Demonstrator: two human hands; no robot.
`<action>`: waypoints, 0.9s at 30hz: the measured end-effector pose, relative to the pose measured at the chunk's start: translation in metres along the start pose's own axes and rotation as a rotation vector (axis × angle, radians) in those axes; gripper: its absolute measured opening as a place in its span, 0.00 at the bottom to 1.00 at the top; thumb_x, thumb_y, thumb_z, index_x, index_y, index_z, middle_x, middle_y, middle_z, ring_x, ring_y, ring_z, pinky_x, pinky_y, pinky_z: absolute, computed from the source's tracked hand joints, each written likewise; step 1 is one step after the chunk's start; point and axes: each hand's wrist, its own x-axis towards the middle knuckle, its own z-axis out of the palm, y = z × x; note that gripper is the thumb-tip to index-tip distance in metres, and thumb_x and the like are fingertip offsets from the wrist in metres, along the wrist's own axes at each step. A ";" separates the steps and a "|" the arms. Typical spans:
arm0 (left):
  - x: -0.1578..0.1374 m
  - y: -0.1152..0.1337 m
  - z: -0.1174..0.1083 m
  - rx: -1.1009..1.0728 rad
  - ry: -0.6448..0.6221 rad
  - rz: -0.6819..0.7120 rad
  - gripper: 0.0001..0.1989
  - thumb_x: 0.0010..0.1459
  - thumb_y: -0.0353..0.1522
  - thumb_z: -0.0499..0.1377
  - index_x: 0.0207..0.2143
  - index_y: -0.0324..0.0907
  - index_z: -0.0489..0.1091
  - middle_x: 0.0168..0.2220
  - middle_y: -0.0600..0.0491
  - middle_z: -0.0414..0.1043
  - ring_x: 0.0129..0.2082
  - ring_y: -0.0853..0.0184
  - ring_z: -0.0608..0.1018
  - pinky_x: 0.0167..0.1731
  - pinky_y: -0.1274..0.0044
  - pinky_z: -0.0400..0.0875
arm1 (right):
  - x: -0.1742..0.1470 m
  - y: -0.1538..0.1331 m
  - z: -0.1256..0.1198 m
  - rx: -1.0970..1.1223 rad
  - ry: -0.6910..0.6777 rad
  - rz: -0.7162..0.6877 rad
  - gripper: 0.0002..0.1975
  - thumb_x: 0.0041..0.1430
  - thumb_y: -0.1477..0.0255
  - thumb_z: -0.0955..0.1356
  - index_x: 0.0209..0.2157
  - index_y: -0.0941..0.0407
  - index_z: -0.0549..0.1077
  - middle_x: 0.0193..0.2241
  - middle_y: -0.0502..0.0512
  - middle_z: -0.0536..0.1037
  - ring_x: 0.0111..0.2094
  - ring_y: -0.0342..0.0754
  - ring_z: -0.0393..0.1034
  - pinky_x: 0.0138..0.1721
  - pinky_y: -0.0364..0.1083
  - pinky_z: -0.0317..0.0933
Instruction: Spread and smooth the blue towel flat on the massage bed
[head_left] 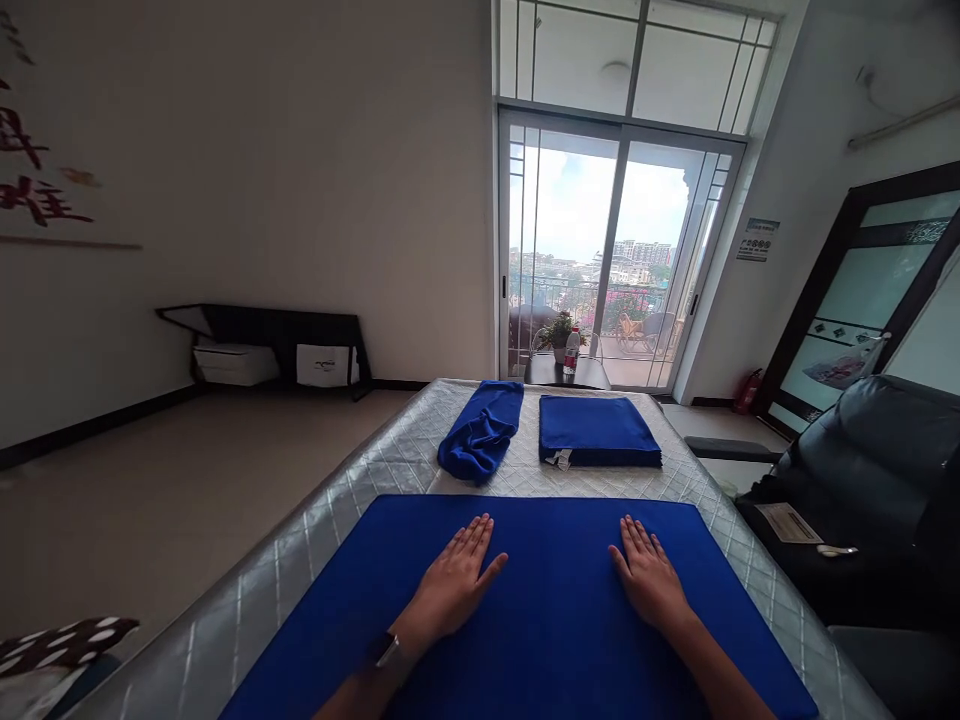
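Observation:
A blue cloth (555, 620) lies spread out smooth in front of me. My left hand (457, 575) rests flat on its left part, fingers stretched and thumb apart, with a dark band on the wrist. On the right part my right hand (649, 575) lies flat too, its fingers pointing away from me. Neither hand grips anything. Beyond the spread cloth, to the left, is a loosely crumpled blue cloth (484, 430). Right of that sits a neat stack of folded blue cloths (598, 430) with a white tag at its front edge.
A silvery quilted cover (330, 540) lies under the cloths. Behind it a small dark table holds a potted plant (559, 335) and a bottle (572, 352). A black leather chair (892, 470) stands at right, a low black shelf (281, 325) by the left wall.

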 end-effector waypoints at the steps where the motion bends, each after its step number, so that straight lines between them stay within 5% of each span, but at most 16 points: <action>1: 0.000 -0.001 0.000 -0.001 0.000 -0.002 0.38 0.67 0.54 0.37 0.69 0.38 0.45 0.71 0.47 0.42 0.70 0.58 0.48 0.68 0.63 0.46 | 0.000 0.002 0.000 0.000 0.003 0.005 0.37 0.67 0.52 0.47 0.69 0.60 0.45 0.70 0.52 0.45 0.70 0.47 0.33 0.69 0.51 0.28; 12: -0.012 0.003 -0.026 -0.017 -0.037 -0.062 0.41 0.66 0.55 0.34 0.69 0.34 0.45 0.71 0.45 0.41 0.70 0.58 0.47 0.68 0.62 0.45 | -0.002 0.006 -0.002 -0.019 0.004 0.029 0.38 0.67 0.51 0.47 0.69 0.59 0.45 0.70 0.51 0.44 0.70 0.46 0.33 0.69 0.50 0.28; 27: -0.012 -0.017 -0.019 -0.016 -0.022 -0.060 0.41 0.66 0.55 0.36 0.69 0.34 0.46 0.70 0.44 0.40 0.70 0.59 0.47 0.68 0.63 0.44 | -0.004 0.011 -0.003 -0.029 0.008 0.042 0.37 0.67 0.53 0.47 0.69 0.59 0.46 0.70 0.52 0.45 0.70 0.48 0.35 0.69 0.51 0.30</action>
